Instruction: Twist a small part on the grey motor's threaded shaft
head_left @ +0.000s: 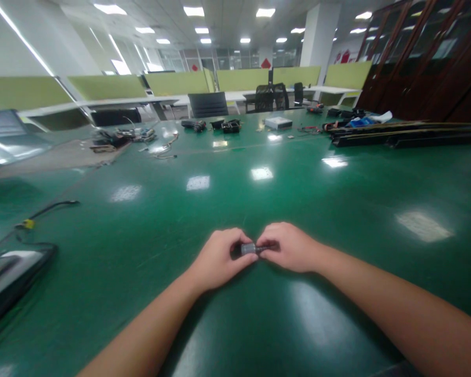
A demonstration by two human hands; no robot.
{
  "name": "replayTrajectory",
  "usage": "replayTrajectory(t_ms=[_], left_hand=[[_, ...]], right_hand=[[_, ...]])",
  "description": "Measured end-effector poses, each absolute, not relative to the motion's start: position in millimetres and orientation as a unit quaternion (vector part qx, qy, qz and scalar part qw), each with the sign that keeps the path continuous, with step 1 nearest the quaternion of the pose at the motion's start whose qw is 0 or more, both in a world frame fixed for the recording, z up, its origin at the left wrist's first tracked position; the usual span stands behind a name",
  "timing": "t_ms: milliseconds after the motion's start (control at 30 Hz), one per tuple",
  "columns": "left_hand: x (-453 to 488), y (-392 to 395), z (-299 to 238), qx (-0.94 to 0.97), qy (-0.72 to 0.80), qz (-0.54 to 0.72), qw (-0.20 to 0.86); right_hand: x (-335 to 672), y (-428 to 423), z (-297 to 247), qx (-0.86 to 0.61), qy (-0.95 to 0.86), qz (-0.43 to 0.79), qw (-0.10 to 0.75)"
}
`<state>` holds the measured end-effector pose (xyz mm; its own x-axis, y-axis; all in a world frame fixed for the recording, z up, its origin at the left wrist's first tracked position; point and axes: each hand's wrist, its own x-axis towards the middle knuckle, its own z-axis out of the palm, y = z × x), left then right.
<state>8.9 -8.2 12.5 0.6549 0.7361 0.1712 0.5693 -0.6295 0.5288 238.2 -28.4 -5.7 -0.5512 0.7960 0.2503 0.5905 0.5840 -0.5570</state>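
Close to the near side of the green table (235, 199), my two hands meet at a small grey cylindrical part (248, 248). My left hand (222, 259) is closed round it, thumb and fingers on either side. From its right end a thin dark stem (261, 248) runs into the fingertips of my right hand (292, 247), which pinch it. The fingers hide much of the part, so its exact kind cannot be made out.
At the left edge lies a dark-rimmed device (15, 283) beside a black cable (55, 206) with a yellow tag. Along the far side are a pile of electronic parts (121, 137), black parts (231, 125), a white box (278, 122) and long black strips (408, 135).
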Motion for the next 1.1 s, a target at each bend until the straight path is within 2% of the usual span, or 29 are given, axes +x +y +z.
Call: replayTrajectory(t_ms=[1100], left_hand=[[7,-9,12,0.883,0.373,0.184,0.220]], right_hand=[[249,-32,4,-0.413,-0.854,0.219,0.229]])
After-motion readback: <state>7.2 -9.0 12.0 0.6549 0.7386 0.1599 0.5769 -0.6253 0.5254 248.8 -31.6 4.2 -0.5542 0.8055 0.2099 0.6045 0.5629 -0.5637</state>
